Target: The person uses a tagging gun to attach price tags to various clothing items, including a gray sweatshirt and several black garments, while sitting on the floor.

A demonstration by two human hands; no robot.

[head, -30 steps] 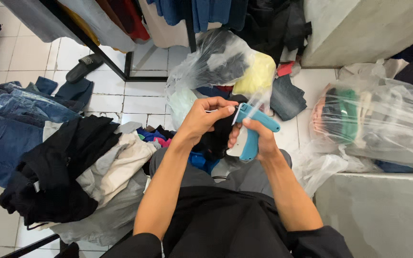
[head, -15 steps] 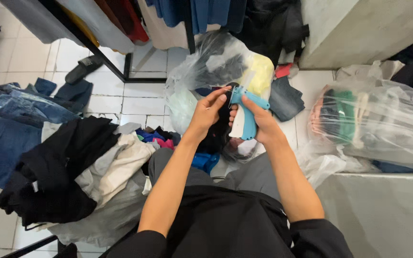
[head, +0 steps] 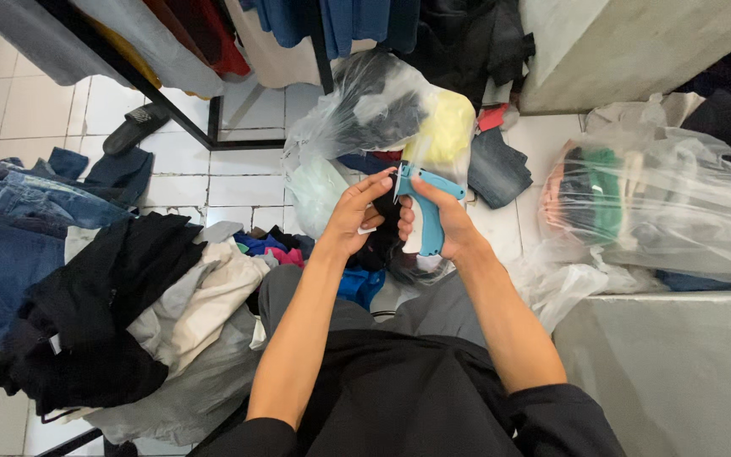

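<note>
your right hand (head: 450, 222) grips the blue tagging gun (head: 426, 203) by its handle, now raised a little higher before the clear bag of clothes (head: 374, 118) than a second ago. your left hand (head: 355, 211) has its fingers pinched narrow at the gun's needle tip, on a black garment (head: 387, 241) with a white tag.

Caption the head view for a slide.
Right hand holds a blue tagging gun; left hand pinches dark cloth at its needle.
</note>
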